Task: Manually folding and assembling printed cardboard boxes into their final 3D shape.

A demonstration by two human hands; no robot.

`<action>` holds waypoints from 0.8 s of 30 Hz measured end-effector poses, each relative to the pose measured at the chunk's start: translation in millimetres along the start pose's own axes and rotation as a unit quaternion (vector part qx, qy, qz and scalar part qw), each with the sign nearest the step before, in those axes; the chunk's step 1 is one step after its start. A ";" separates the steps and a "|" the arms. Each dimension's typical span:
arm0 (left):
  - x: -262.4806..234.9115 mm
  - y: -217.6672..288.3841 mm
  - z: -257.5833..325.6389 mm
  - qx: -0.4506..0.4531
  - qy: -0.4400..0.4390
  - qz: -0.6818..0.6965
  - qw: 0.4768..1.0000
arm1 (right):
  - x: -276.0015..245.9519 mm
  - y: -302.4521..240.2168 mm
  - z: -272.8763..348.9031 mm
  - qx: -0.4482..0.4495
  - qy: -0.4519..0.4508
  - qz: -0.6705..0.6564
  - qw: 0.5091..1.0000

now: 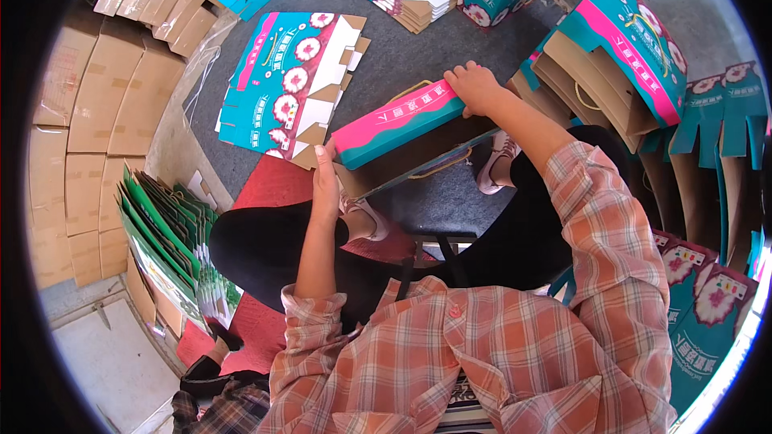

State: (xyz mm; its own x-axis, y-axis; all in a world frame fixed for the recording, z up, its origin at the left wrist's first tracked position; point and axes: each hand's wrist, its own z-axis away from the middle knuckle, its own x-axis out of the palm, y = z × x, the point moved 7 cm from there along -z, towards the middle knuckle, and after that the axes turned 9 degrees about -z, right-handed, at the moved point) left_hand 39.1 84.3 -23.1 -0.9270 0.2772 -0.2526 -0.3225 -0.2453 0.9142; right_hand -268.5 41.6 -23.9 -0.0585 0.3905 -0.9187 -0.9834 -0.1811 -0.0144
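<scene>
between the knees, a teal and pink box (400, 122) sits half-formed; the left hand (325, 179) pinches its near corner, the right hand (474, 87) presses flat on the far end. uneven pressure could buckle the side, or snag the cord handle (441, 166).

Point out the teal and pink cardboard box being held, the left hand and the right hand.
teal and pink cardboard box (398, 123), head view, pink top face.
left hand (325, 185), head view, back.
right hand (474, 87), head view, knuckles.
</scene>
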 end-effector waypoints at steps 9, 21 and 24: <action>16.2 -19.0 -18.6 0.113 0.019 -0.070 0.991 | 0.5 -5.6 4.6 -0.012 0.069 0.015 0.997; 29.7 -10.0 -3.3 0.198 0.071 -0.504 0.837 | -4.2 -4.0 11.4 -0.001 0.069 0.005 0.998; 29.9 -14.8 -6.8 0.216 0.074 -0.492 0.840 | -7.1 -1.6 12.9 0.004 0.064 0.000 0.998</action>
State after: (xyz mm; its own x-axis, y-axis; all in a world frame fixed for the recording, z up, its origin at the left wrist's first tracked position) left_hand 14.8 89.9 -46.3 -0.2762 0.0227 -0.9608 -0.8767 0.4037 0.2615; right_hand -268.7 50.8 -12.3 -0.0370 0.2710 -0.9619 -0.9847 -0.1740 -0.0112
